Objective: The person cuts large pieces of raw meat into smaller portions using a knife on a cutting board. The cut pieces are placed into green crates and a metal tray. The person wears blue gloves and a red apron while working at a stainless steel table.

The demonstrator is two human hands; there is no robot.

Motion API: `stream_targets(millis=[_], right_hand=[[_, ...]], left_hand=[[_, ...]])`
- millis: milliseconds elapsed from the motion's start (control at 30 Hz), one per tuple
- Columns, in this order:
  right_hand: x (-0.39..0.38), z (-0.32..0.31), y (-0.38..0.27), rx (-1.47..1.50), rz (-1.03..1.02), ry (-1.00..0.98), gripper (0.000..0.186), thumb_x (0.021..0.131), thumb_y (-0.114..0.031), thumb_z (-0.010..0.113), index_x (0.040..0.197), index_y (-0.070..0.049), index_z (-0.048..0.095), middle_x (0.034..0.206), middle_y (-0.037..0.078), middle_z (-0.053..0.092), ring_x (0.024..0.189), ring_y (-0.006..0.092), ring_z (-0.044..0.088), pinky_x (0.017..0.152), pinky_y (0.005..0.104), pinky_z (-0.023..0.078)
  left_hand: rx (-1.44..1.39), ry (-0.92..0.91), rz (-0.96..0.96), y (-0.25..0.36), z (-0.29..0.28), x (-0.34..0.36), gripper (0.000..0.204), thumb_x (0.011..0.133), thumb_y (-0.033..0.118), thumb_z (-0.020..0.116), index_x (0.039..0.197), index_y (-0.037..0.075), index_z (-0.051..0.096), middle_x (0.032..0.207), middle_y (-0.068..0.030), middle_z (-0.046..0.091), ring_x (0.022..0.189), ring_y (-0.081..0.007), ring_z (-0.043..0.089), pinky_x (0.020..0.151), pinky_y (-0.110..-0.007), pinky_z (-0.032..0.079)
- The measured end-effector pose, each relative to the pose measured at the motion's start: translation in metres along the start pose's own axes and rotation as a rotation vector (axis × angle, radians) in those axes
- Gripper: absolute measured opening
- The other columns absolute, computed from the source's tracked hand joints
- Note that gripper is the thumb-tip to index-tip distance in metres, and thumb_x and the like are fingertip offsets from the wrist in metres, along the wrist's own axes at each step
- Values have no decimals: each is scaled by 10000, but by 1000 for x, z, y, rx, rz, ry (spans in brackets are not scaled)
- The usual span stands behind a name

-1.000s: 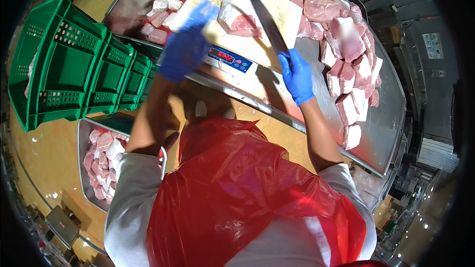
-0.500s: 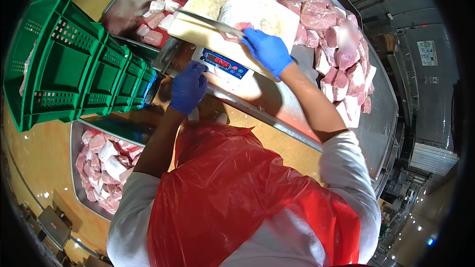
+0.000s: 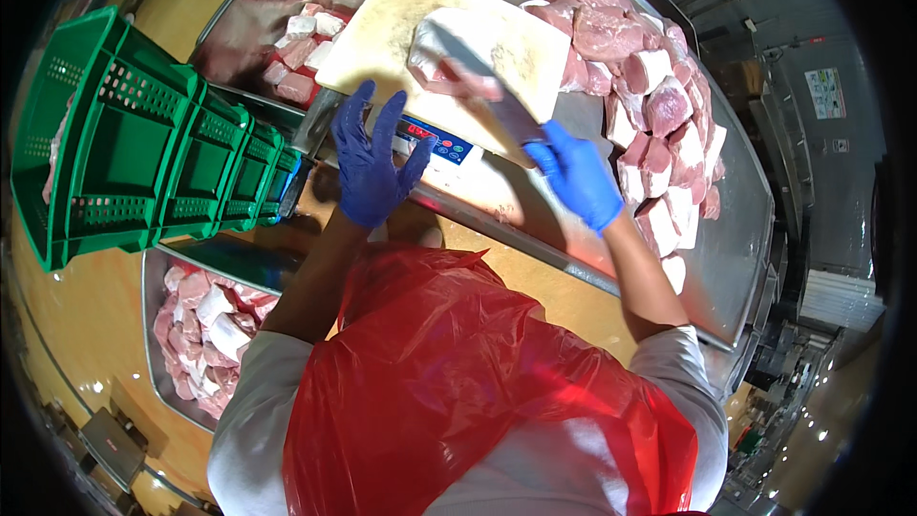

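Note:
In my gloved right hand [image 3: 579,178] is a knife [image 3: 514,113], its long blade slanting up and left across a pale block of meat [image 3: 445,31]. That block lies on a cream cutting board [image 3: 384,11]. Motion blurs part of the blade, so I cannot tell whether it touches the meat. My gloved left hand [image 3: 371,164] is open, fingers spread toward the board's near left edge and holding nothing. Beside it, a blue-panelled digital scale [image 3: 449,147] shows from under the board's near side, partly covered by the left hand.
Large meat chunks [image 3: 659,110] are piled on the metal table to the right. Cut pieces [image 3: 304,38] lie in a metal bin beyond the board's left side. Stacked green crates [image 3: 181,134] stand at left, above a metal tub [image 3: 148,325] full of meat.
My right hand has shifted right and nearer, swinging the knife from pointing left to slanting over the meat. My left hand has spread its fingers and reached up toward the board.

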State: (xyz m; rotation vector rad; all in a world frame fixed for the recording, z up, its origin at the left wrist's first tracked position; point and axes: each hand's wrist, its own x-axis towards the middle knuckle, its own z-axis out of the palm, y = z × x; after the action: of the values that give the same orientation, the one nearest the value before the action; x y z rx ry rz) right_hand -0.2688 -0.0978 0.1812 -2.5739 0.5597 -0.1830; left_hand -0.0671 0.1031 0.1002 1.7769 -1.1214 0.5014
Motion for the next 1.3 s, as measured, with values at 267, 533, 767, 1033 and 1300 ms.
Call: stream_targets(millis=[267,533,767,1033,1300], right_hand=[[-11,9,-90,-6,-173,-117,184,968,-187,608,1042,-26,559,860,230,657,789,449,643,674,493,524],[4,20,-28,612,277,39,258,1037,-256,566,1127,-18,608,899,70,682,746,192,657,653,331,516],[82,78,35,1522,407,198,248,1031,-287,569,1150,-71,590,990,82,648,925,233,669,807,524,605],[251,55,-56,1667,-251,528,282,1044,-204,545,1275,-45,521,1087,89,613,930,209,620,841,405,585],[122,-1,-82,1299,-172,472,288,1055,-235,518,1232,-8,512,1145,169,641,1029,263,650,908,513,562]], left_hand=[[433,379,291,-46,-59,75,487,951,224,638,1381,19,538,1357,-176,457,1108,-235,568,964,-388,457],[-1763,378,-1074,-164,-160,73,184,987,135,495,848,39,569,556,30,300,436,-96,268,475,-285,257],[790,522,-308,-252,-490,163,397,928,413,559,1140,81,610,917,-188,604,872,-348,561,747,-443,456],[306,551,19,-134,-340,150,302,961,85,646,1257,29,674,1113,-88,723,1000,-128,653,892,-267,515],[-165,-241,-187,-94,-141,43,176,889,38,652,1052,34,718,976,-165,712,852,-324,700,761,-372,556]])
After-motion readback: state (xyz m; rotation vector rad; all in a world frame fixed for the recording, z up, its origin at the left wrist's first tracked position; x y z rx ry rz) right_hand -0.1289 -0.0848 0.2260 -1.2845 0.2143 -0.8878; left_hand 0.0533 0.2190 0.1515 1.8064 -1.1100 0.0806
